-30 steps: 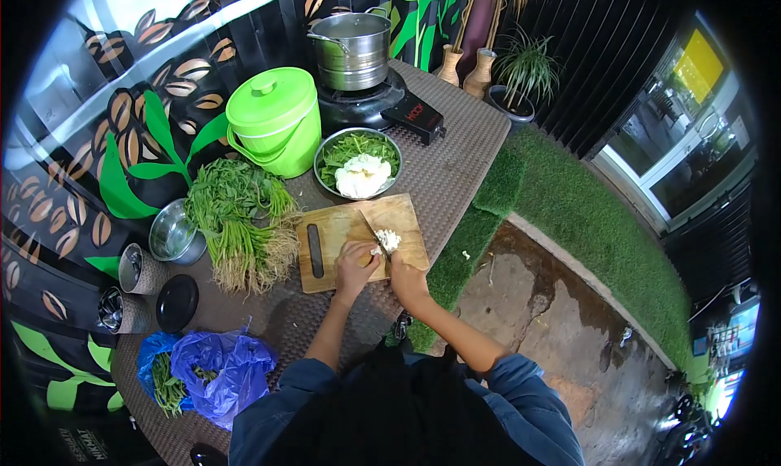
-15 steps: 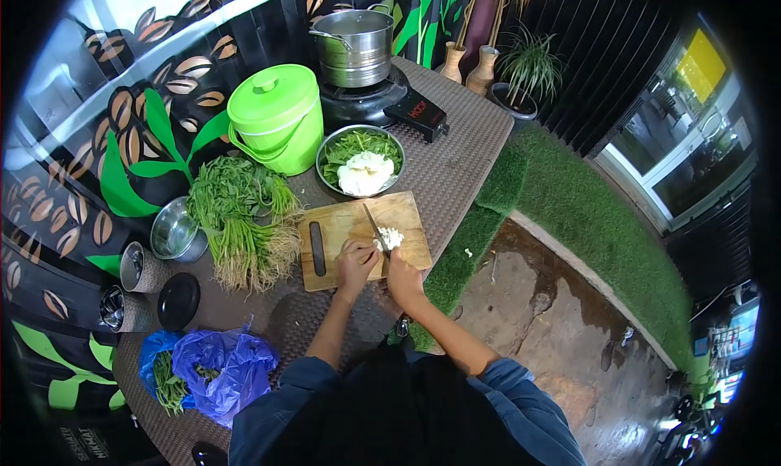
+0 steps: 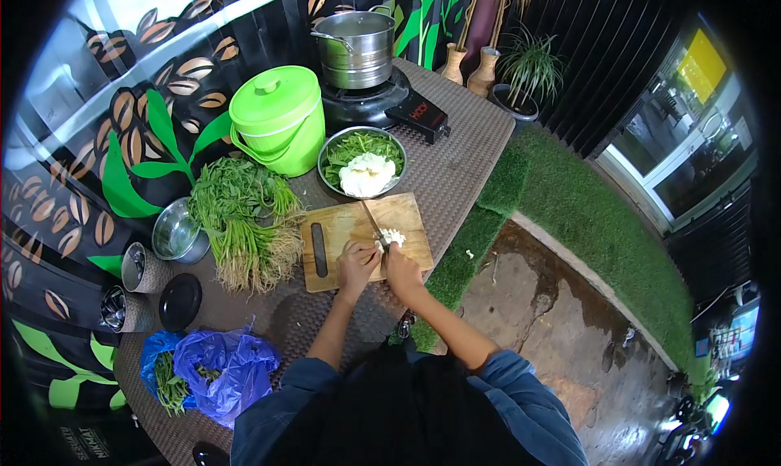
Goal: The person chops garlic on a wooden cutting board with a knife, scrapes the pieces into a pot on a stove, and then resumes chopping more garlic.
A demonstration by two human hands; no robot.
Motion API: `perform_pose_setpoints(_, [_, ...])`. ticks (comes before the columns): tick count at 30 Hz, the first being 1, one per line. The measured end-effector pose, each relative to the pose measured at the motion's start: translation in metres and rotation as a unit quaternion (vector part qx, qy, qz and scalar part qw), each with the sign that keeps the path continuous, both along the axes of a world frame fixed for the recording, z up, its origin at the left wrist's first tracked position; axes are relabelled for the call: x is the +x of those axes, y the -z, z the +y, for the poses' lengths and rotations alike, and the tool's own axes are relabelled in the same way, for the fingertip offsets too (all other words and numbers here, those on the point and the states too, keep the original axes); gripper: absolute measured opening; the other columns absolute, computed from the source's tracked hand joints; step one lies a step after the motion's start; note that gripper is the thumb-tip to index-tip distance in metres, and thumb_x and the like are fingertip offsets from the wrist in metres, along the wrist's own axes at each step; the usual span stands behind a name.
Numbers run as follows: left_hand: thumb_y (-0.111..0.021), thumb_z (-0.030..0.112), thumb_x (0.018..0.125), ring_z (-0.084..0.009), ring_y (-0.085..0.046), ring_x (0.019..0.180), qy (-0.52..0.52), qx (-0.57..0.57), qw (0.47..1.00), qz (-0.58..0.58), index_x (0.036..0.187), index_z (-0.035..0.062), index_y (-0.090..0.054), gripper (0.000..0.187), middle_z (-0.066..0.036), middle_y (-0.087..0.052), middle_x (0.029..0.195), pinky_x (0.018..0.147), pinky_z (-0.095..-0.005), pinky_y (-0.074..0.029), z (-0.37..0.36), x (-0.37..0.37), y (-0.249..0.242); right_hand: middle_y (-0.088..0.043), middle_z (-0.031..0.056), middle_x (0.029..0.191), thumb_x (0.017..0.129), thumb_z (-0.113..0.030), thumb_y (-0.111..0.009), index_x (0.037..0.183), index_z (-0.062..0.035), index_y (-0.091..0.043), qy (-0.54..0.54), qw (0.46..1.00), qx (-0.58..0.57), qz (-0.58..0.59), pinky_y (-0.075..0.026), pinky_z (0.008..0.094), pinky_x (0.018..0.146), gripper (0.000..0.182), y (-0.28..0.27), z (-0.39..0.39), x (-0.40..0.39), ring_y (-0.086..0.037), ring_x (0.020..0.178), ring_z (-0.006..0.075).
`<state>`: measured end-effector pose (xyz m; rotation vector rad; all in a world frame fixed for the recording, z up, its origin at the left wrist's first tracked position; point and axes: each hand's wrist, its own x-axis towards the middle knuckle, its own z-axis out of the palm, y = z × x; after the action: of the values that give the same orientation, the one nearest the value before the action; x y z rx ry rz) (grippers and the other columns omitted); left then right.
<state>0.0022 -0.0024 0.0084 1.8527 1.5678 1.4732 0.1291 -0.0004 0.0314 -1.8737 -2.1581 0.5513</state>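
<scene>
– What sort of place is this?
– An outdoor cooking spot: a pot (image 3: 355,59) on a stove (image 3: 364,105), a woven-look table (image 3: 455,140), artificial-looking grass (image 3: 561,189) and a painted wall (image 3: 106,132) alongside.

The wooden cutting board (image 3: 350,222) lies flat near centre. White chopped pieces (image 3: 393,237) form a small heap; the knife (image 3: 373,219) points upper left.

Handle of long narrow-bladed metal knife (image 3: 373,223) hidden inside grip of right hand (image 3: 404,272). Small white piece (image 3: 378,245) partly covered by fingers of left hand (image 3: 356,268), too small to identify. Contents of tall silver metal pot (image 3: 355,57) unclear. Glossy black object (image 3: 210,455) cut off by bottom edge. Lettering on black wall panel (image 3: 77,437) blurred.
</scene>
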Motion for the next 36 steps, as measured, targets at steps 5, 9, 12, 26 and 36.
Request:
perform_pose_setpoints(5, [-0.074,0.007,0.071,-0.0234,-0.06,0.077,-0.023,-0.008,1.0,0.001,0.085,0.0038,-0.074,0.014,-0.008,-0.066,0.078,0.07,-0.0327,-0.05,-0.001,0.002,-0.002,-0.064,0.0259,0.079,0.09,-0.017,-0.044,0.102,0.0044,-0.043,-0.044,0.998,-0.029,0.015,-0.051,0.0508,0.07,0.024,-0.028,0.002,0.015,-0.065,0.078,0.0427])
perform_pose_setpoints(9, [-0.074,0.007,0.072,-0.023,-0.06,0.078,-0.015,-0.007,1.0,-0.01,0.086,0.0039,-0.074,0.014,-0.008,-0.067,0.078,0.07,-0.0325,-0.049,0.0,0.001,-0.002,-0.065,0.0235,0.074,0.09,-0.017,-0.046,0.102,0.0037,-0.043,0.001,1.0,-0.013,0.003,-0.053,0.0478,0.064,0.024,-0.011,-0.024,0.002,-0.066,0.072,0.0403])
perform_pose_setpoints(12, [-0.074,0.007,0.072,-0.0229,-0.06,0.077,-0.009,-0.009,1.0,-0.012,0.086,0.0037,-0.074,0.014,-0.008,-0.067,0.079,0.07,-0.0329,-0.049,0.0,0.0,0.0,-0.065,0.0211,0.07,0.09,-0.018,-0.046,0.101,0.0017,-0.044,0.015,0.999,0.029,-0.016,-0.055,0.0451,0.06,0.022,0.001,-0.021,0.0,-0.067,0.068,0.0386])
perform_pose_setpoints(26, [-0.073,0.01,0.073,-0.0256,-0.06,0.081,-0.012,-0.023,1.0,-0.015,0.083,0.0032,-0.073,0.012,-0.009,-0.067,0.081,0.073,-0.035,-0.049,-0.001,-0.002,0.001,-0.065,0.0193,0.066,0.09,-0.014,-0.045,0.102,0.002,-0.044,0.0,0.993,0.106,-0.046,-0.055,0.0395,0.052,0.019,0.008,-0.025,-0.002,-0.067,0.059,0.0327])
perform_pose_setpoints(36, [-0.074,0.01,0.073,-0.0239,-0.063,0.081,-0.027,-0.031,0.998,-0.051,0.082,0.0044,-0.073,0.011,-0.01,-0.069,0.082,0.073,-0.0324,-0.051,-0.003,-0.001,0.004,-0.063,0.0296,0.087,0.089,-0.018,-0.045,0.103,0.0017,-0.045,-0.036,0.997,-0.074,0.01,-0.05,0.0519,0.074,0.024,-0.039,0.007,0.009,-0.063,0.084,0.0442])
